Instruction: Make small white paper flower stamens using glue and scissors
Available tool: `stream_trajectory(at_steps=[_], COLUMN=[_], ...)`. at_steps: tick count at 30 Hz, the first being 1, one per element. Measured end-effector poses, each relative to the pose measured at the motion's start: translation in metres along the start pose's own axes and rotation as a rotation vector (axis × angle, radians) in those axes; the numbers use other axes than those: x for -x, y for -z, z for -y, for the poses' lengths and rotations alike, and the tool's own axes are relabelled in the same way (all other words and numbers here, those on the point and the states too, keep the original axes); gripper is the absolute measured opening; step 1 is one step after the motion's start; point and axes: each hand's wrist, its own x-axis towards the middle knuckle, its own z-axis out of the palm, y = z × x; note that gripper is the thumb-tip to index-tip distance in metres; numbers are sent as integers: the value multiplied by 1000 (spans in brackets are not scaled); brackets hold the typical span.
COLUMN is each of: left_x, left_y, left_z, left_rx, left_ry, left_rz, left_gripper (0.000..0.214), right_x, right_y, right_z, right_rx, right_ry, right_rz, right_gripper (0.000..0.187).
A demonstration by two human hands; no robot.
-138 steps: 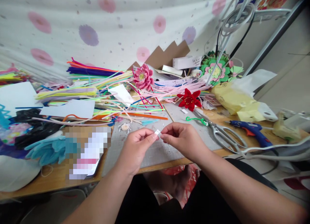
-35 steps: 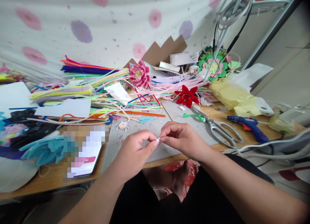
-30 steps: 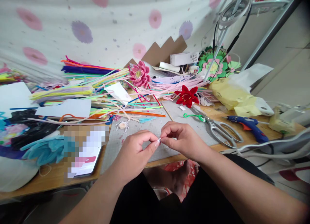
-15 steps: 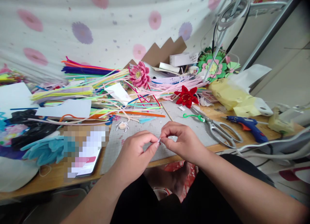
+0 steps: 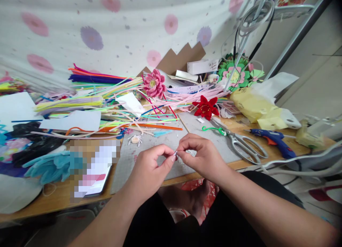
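Over the front of the grey cutting mat (image 5: 128, 168), my left hand (image 5: 155, 172) and my right hand (image 5: 203, 156) meet fingertip to fingertip. Both are closed in a pinch on a tiny whitish piece (image 5: 175, 153), mostly hidden by the fingers and too small to name. Beyond my left hand lies a small round beige piece with white strands (image 5: 136, 139). Past my right hand are a green curled pipe cleaner (image 5: 213, 128) and metal scissors (image 5: 247, 147). A red pipe-cleaner flower (image 5: 205, 107) stands at the mat's back edge.
Bundles of coloured pipe cleaners (image 5: 69, 103) and a pink flower (image 5: 154, 83) fill the back. A blue glue gun (image 5: 278, 138) lies right of the scissors. At left are a phone (image 5: 98, 183), partly pixelated, and a blue fuzzy flower (image 5: 48, 165). The wooden table's edge (image 5: 184, 178) runs below my hands.
Both hands keep almost the same pinch, with only slight finger movement. A thin white sliver now shows upright just above the fingertips. The view has shifted very slightly.
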Motion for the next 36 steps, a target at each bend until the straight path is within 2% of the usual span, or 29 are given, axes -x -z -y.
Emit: stream_trajectory(at_steps=[22, 28, 36], left_x=[2, 3, 2], left_y=[-6, -7, -5], left_z=[2, 0, -1], left_rx=[-61, -45, -13], left_ry=[-98, -40, 11], left_rz=[-79, -94, -123], left_gripper=[14, 13, 12], right_x=[5, 6, 8], right_y=[-4, -3, 1], right_z=[1, 3, 10], right_rx=[182, 172, 78], right_ry=[136, 128, 108], right_rz=[-36, -63, -32], right_gripper=[15, 13, 17])
